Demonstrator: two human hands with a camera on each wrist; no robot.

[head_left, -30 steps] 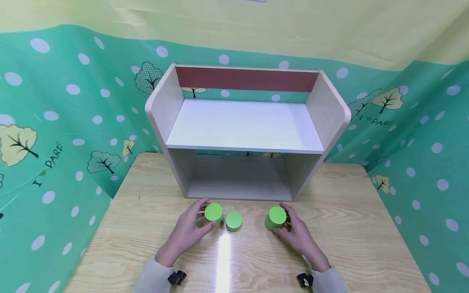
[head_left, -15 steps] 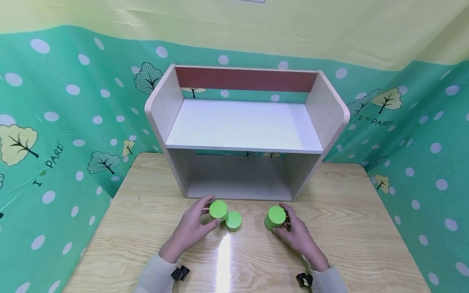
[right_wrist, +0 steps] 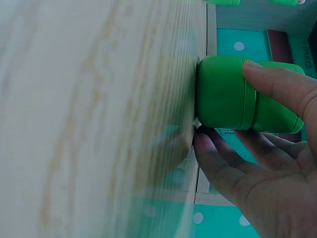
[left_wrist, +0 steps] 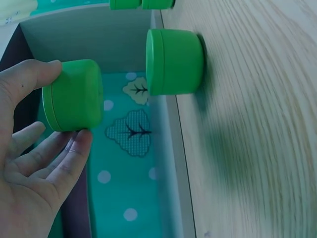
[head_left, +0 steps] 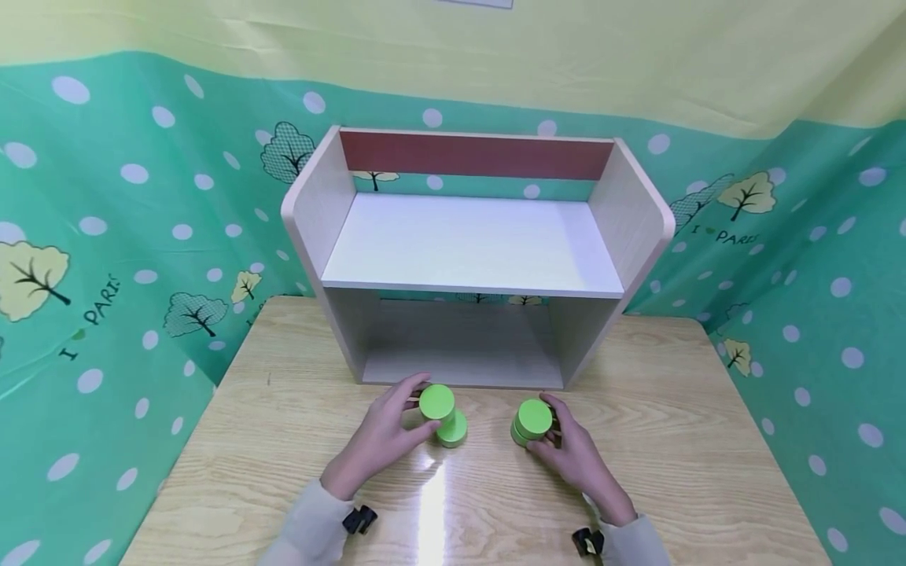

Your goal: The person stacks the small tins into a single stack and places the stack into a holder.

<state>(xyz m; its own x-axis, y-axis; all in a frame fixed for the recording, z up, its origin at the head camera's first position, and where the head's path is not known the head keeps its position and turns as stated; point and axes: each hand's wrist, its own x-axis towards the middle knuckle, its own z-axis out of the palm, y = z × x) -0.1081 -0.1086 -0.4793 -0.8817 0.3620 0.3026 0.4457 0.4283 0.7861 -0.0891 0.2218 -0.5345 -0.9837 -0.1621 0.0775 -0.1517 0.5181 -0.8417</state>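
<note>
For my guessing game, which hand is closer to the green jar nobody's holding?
Left. The left hand is left of that jar, holding another jar up; the right hand grips a stack farther to its right.

Pale grey sleeves (head_left: 311, 523), each with a small black fitting (head_left: 359, 520)

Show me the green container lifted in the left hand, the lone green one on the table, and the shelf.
Lifted green container (left_wrist: 76, 96), left wrist view: middle of its side.
Lone green container (left_wrist: 177, 62), left wrist view: middle of its side.
Shelf (head_left: 473, 242), head view: its upper board.
</note>
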